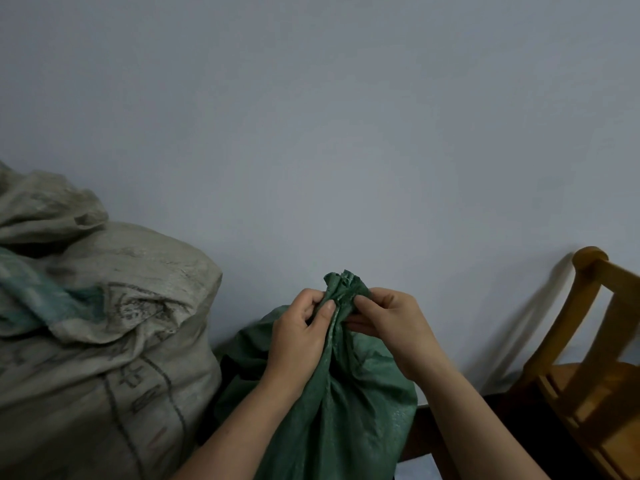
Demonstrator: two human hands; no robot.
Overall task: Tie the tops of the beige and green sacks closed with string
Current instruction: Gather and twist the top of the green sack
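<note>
A green woven sack (346,403) stands upright in front of me, its top bunched into a narrow neck. My left hand (299,336) grips the neck from the left, thumb pressed on the gathered fabric. From the right, my right hand (386,322) pinches the same neck just below the ruffled mouth. A large beige sack (114,341) with dark printed lines stands at the left, its top folded and slumped over. No string can be made out.
A second beige sack (41,206) and a piece of teal fabric (31,292) lie on the large beige one at far left. A wooden chair (588,368) stands at the right. A plain pale wall (329,133) is right behind the sacks.
</note>
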